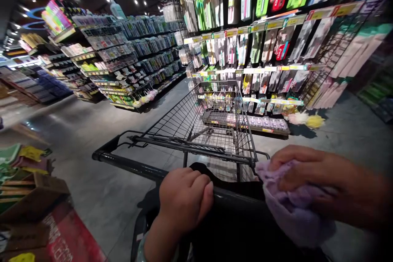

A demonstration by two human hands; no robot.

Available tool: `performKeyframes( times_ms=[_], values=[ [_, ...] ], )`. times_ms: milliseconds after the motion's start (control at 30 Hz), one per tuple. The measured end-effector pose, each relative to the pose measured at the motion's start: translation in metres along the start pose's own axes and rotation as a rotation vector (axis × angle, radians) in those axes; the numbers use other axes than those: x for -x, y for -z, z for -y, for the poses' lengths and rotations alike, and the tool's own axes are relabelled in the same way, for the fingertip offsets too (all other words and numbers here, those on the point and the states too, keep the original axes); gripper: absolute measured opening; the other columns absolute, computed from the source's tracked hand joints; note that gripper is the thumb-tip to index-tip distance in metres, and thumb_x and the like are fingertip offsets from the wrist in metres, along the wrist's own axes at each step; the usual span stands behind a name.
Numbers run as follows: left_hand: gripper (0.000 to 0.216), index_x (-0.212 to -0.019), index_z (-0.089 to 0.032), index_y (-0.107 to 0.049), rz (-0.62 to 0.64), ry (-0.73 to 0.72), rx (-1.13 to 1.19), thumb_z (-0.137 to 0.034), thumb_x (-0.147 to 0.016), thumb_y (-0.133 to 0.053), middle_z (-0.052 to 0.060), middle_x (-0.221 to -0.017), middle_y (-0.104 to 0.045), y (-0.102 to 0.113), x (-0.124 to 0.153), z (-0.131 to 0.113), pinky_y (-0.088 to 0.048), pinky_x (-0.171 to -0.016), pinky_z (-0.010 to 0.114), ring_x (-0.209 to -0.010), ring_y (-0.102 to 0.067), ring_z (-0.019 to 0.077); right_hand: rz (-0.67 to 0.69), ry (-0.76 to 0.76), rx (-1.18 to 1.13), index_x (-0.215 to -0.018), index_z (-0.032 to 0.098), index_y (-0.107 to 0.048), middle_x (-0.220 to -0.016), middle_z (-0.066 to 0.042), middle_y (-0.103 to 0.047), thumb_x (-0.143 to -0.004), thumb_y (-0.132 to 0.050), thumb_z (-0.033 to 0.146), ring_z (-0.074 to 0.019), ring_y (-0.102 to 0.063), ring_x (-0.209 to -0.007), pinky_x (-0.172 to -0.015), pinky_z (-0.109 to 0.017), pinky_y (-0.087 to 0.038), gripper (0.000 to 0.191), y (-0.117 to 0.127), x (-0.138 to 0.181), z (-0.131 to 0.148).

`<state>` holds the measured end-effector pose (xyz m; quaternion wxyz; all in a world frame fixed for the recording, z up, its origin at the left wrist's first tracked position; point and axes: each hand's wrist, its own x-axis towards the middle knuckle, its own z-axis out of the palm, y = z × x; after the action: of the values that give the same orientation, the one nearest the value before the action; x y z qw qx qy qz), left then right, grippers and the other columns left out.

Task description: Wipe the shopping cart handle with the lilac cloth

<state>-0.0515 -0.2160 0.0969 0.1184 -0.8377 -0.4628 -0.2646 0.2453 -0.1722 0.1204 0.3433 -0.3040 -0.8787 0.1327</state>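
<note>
My left hand [184,198] is wrapped round the black handle bar [129,164] of a wire shopping cart [211,125]. My right hand [316,180] presses a lilac cloth [288,208] against the right end of the same bar, fingers curled over it. The cart's basket looks empty and points down the aisle. A black bag or cover [233,221] hangs over the handle between my hands.
Hanging packaged goods [260,49] fill the rack on the right, close to the cart's front. Stocked shelves [107,61] line the far left across a grey floor. A cardboard display [33,200] with a red front stands at the lower left.
</note>
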Motion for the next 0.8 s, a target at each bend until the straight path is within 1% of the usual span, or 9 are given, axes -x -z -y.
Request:
performKeyframes(
  times_ms=[67,100,267,300,367,467,600,733,800],
  values=[
    [0.022,-0.077,-0.019,-0.064,0.011,0.024,0.021,-0.018,-0.091,-0.047,0.001,-0.067,-0.066,0.005,0.004,0.004,-0.043,-0.066,0.034,-0.065,-0.060,0.0173,0.221,0.025,-0.157,-0.097,0.031,-0.075,-0.113,-0.006,-0.068,-0.093,-0.057,0.030,-0.0191,-0.067,-0.102,-0.084,-0.026,-0.055,0.018,0.004,-0.007,-0.004],
    [0.022,-0.077,-0.019,-0.065,0.013,0.044,0.035,-0.017,-0.091,-0.048,0.001,-0.069,-0.067,0.009,0.005,0.004,-0.044,-0.069,0.034,-0.067,-0.061,0.0174,0.282,0.034,-0.227,-0.099,0.031,-0.074,-0.116,-0.006,-0.067,-0.090,-0.060,0.026,-0.0203,-0.066,-0.105,-0.086,-0.029,-0.055,0.017,0.003,-0.012,-0.002],
    [0.020,-0.094,-0.021,-0.069,-0.120,0.087,0.085,-0.012,-0.087,-0.053,0.002,-0.095,-0.075,0.020,0.003,-0.017,-0.044,-0.096,0.041,-0.095,-0.066,0.0204,0.311,0.100,-0.428,-0.097,0.028,-0.071,-0.117,-0.004,-0.066,-0.080,-0.068,0.014,-0.0187,-0.063,-0.111,-0.092,-0.029,-0.053,0.022,-0.020,-0.029,0.024],
    [0.021,-0.095,-0.021,-0.069,-0.131,0.081,0.109,-0.012,-0.087,-0.051,0.002,-0.095,-0.074,0.020,0.002,-0.024,-0.046,-0.094,0.040,-0.094,-0.066,0.0199,0.320,0.112,-0.454,-0.096,0.027,-0.070,-0.117,-0.003,-0.065,-0.079,-0.069,0.014,-0.0174,-0.062,-0.111,-0.092,-0.028,-0.052,0.022,-0.025,-0.032,0.028],
    [0.021,-0.083,-0.020,-0.066,-0.107,0.093,0.136,-0.014,-0.089,-0.046,0.003,-0.081,-0.071,0.017,0.000,-0.033,-0.048,-0.078,0.036,-0.078,-0.065,0.0178,0.346,0.143,-0.502,-0.096,0.026,-0.070,-0.116,-0.002,-0.065,-0.078,-0.069,0.012,-0.0152,-0.062,-0.110,-0.093,-0.025,-0.051,0.022,-0.033,-0.040,0.028],
    [0.030,-0.065,-0.020,-0.056,-0.014,0.136,0.075,-0.018,-0.091,-0.042,0.001,-0.060,-0.058,0.012,0.004,-0.034,-0.038,-0.058,0.035,-0.057,-0.053,0.0164,0.347,0.165,-0.551,-0.095,0.023,-0.070,-0.115,-0.002,-0.064,-0.074,-0.067,0.007,-0.0143,-0.062,-0.106,-0.091,-0.025,-0.051,0.026,-0.044,-0.056,0.012],
    [0.029,-0.064,-0.020,-0.053,0.025,0.095,0.054,-0.017,-0.091,-0.041,0.001,-0.059,-0.054,0.014,0.015,-0.018,-0.034,-0.060,0.035,-0.056,-0.050,0.0158,0.233,0.110,-0.554,-0.091,0.020,-0.070,-0.108,-0.004,-0.065,-0.066,-0.061,0.001,-0.0159,-0.062,-0.102,-0.092,-0.031,-0.050,0.032,-0.059,-0.078,-0.008],
    [0.026,-0.067,-0.021,-0.051,-0.017,0.056,0.069,-0.014,-0.088,-0.039,0.001,-0.061,-0.055,0.017,0.021,-0.006,-0.033,-0.062,0.035,-0.059,-0.050,0.0163,0.300,0.157,-0.710,-0.087,0.019,-0.070,-0.104,-0.003,-0.067,-0.066,-0.063,0.004,-0.0154,-0.062,-0.099,-0.091,-0.031,-0.049,0.027,-0.076,-0.096,-0.008],
    [0.025,-0.067,-0.021,-0.050,-0.003,0.035,0.072,-0.014,-0.088,-0.039,0.001,-0.060,-0.054,0.018,0.020,-0.004,-0.032,-0.061,0.035,-0.058,-0.049,0.0161,0.349,0.138,-0.760,-0.086,0.018,-0.069,-0.103,-0.002,-0.067,-0.065,-0.062,0.004,-0.0152,-0.062,-0.098,-0.090,-0.030,-0.049,0.026,-0.087,-0.104,-0.017]
  ],
)
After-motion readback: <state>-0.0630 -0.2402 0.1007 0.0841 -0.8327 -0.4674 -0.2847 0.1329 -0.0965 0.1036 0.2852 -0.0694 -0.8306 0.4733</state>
